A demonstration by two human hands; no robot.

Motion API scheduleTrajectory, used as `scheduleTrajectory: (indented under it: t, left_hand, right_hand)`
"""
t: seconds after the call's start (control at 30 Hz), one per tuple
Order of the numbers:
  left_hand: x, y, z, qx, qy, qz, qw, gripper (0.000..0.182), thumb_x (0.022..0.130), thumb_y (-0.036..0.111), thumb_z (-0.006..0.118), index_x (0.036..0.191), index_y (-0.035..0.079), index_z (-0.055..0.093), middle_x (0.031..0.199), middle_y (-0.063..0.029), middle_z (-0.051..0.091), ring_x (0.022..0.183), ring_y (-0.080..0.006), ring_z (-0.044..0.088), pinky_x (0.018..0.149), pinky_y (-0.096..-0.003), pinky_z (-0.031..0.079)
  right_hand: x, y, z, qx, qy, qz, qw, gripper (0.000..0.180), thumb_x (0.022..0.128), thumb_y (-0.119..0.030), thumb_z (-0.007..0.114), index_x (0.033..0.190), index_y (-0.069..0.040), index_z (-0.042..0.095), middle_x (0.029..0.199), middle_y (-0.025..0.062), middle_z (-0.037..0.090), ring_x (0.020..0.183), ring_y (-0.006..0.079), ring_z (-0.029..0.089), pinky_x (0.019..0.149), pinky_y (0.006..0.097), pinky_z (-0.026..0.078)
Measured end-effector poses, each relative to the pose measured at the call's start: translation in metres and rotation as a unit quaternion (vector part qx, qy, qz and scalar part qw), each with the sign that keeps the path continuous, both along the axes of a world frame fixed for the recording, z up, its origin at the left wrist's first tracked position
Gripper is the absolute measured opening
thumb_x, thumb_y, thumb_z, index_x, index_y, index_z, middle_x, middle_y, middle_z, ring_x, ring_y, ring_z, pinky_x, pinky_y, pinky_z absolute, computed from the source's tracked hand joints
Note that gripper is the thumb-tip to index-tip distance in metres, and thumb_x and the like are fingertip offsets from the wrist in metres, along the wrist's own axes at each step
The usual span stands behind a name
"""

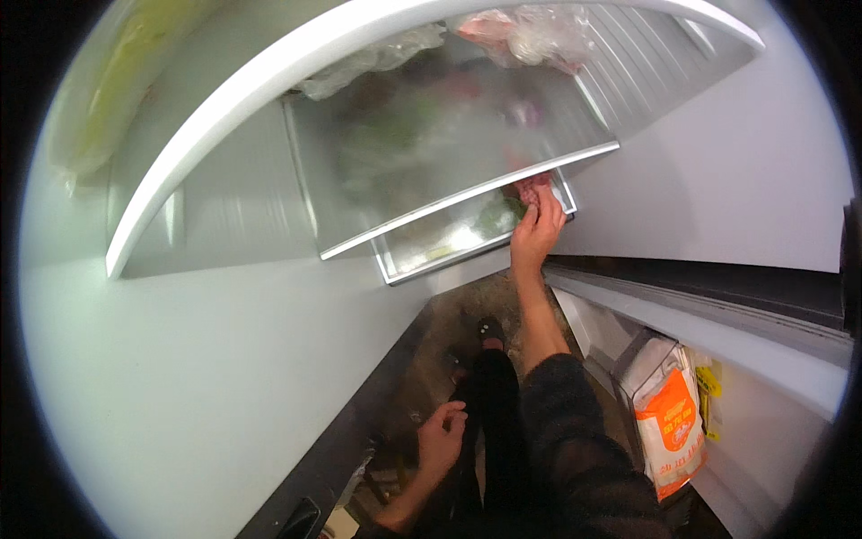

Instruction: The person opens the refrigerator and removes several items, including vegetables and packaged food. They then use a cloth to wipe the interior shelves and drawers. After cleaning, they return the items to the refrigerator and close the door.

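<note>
Inside a refrigerator, my right hand (pixel 537 232) reaches to the right end of a partly pulled-out clear drawer (pixel 390 269). Its fingers are on a reddish, bumpy item (pixel 532 186), whose kind I cannot tell. Something green (pixel 497 217) lies in the drawer beside it. A glass shelf (pixel 417 168) with a white front edge covers the back of the drawer; blurred green and purple produce shows through it. My left hand (pixel 441 434) hangs low near my legs, fingers curled, nothing seen in it.
A curved white shelf edge (pixel 222 114) arches above. Plastic-bagged food (pixel 522 37) lies at the top, and a wrapped yellow-green vegetable (pixel 121 87) at the upper left. At the right, the open door's bin (pixel 626 391) holds an orange-and-white bag (pixel 673 424) bearing writing. My feet are on the floor below.
</note>
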State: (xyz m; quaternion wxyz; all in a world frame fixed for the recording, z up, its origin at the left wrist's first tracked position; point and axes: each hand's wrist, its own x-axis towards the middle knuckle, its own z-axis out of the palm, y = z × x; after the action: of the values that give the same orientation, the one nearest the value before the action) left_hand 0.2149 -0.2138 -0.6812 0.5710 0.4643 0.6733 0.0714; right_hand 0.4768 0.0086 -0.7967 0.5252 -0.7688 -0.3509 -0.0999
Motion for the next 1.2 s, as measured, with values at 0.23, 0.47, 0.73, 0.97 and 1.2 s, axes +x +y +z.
scheduleTrajectory:
  t: [0.23,0.47,0.73,0.97,1.2]
  left_hand:
    - [0.009,0.003,0.01,0.009,-0.011,-0.031,0.999,0.017,0.095,0.01,0.06,0.11,0.003,0.066,0.095,-0.0068,0.071,0.09,-0.0148,0.065,0.08,-0.0286,0.051]
    - [-0.005,-0.003,0.007,-0.033,-0.011,0.001,0.999,0.021,0.094,0.011,0.062,0.114,0.006,0.066,0.094,-0.0075,0.07,0.084,-0.0141,0.063,0.077,-0.029,0.05]
    - [0.005,-0.001,0.002,-0.034,-0.051,-0.016,0.998,0.022,0.094,0.011,0.06,0.114,0.005,0.065,0.096,-0.0087,0.072,0.087,-0.0143,0.065,0.08,-0.029,0.05]
    - [-0.009,0.002,0.001,-0.061,-0.006,-0.001,0.998,0.019,0.096,0.007,0.054,0.111,0.0,0.063,0.093,-0.0089,0.071,0.086,-0.0156,0.066,0.08,-0.0291,0.05]
    - [-0.003,-0.015,0.003,-0.054,-0.096,-0.026,0.994,0.028,0.101,0.015,0.049,0.121,0.002,0.064,0.08,-0.0076,0.072,0.081,-0.013,0.065,0.079,-0.029,0.05]
  right_hand:
    - [-0.163,0.008,-0.041,-0.075,0.071,0.447,0.888,0.03,0.072,0.003,0.065,0.101,-0.002,0.069,0.088,0.0145,0.067,0.097,0.032,0.064,0.096,0.0433,0.045]
    - [-0.013,-0.014,-0.044,-0.026,-0.029,0.237,0.971,0.025,0.074,0.004,0.055,0.092,-0.002,0.07,0.089,0.0146,0.068,0.082,0.0329,0.065,0.08,0.0424,0.049]
    - [-0.124,-0.122,-0.053,-0.299,0.275,0.43,0.806,0.063,0.077,0.002,0.063,0.138,-0.004,0.051,0.133,0.0196,0.057,0.119,0.0301,0.057,0.1,0.0359,0.045]
    - [-0.059,-0.132,-0.015,-0.056,0.623,0.121,0.77,0.027,0.085,0.003,0.058,0.109,-0.002,0.068,0.097,0.0074,0.071,0.091,0.0161,0.064,0.081,0.0306,0.051]
    - [-0.091,-0.078,-0.022,-0.265,0.3,0.499,0.768,0.026,0.08,0.005,0.055,0.098,-0.003,0.071,0.094,0.0069,0.071,0.091,0.0153,0.064,0.083,0.0308,0.051]
